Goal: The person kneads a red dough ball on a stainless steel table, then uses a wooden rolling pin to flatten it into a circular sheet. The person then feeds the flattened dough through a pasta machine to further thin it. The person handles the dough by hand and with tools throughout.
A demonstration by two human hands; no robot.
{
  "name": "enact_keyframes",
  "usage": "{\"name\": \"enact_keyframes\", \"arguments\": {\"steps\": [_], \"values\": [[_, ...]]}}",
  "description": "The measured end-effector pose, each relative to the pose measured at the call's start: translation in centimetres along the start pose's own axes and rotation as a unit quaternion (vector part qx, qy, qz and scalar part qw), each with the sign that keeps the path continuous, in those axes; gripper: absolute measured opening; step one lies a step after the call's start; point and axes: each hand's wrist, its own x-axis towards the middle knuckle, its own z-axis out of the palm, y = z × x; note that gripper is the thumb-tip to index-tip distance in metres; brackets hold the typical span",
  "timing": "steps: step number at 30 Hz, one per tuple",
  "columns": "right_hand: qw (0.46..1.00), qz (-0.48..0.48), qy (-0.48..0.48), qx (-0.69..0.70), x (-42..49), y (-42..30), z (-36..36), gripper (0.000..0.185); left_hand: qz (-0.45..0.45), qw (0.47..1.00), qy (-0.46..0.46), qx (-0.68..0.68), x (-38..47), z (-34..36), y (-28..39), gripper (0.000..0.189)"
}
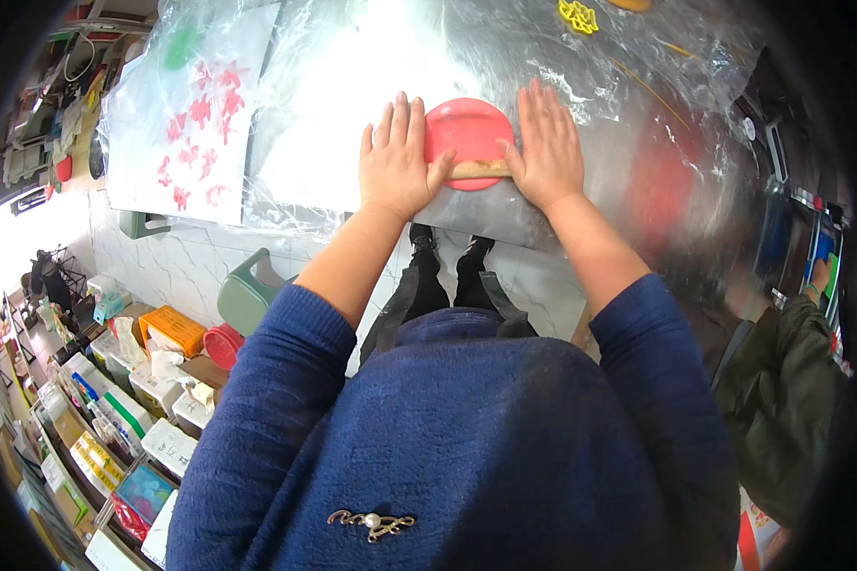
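A flat, rounded sheet of pink-red dough or modelling clay (468, 125) lies on the plastic-covered table (343, 157) in front of me. Across its near part rests a wooden rolling pin (482, 169). My left hand (396, 157) is laid flat over the pin's left end, its thumb touching the wood. Over the right end lies my right hand (551, 153), also flat, with the thumb against the pin. Both palms face down and neither hand's fingers curl around it. The pin's two ends are hidden beneath the hands.
Red flower-like shapes (200, 109) and a green patch (183, 47) lie on a white board at left. A yellow cutter (578, 16) sits at the far side. Green stools (246, 296) and packed boxes (168, 446) stand left. Another person's sleeve (793, 371) is at right.
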Motion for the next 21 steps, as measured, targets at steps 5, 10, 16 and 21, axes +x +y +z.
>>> {"name": "enact_keyframes", "arguments": {"steps": [5,10,16,21], "values": [[0.990,-0.043,-0.030,0.128,-4.0,-0.4,-1.3,0.067,0.041,0.999,-0.007,0.011,-2.6,-1.1,0.5,0.081],[0.977,-0.074,-0.130,0.150,-4.5,0.5,-3.5,0.047,0.067,0.995,-0.068,-0.013,-4.0,-2.7,-0.3,0.067],[0.984,-0.134,-0.035,0.111,1.1,1.0,-2.9,0.039,-0.023,0.999,-0.019,-0.039,-3.7,-1.4,-0.5,0.058],[0.984,-0.119,-0.041,0.127,5.9,1.0,-0.7,0.043,-0.056,0.996,0.001,-0.073,-1.5,-0.4,-1.2,0.055]]}}
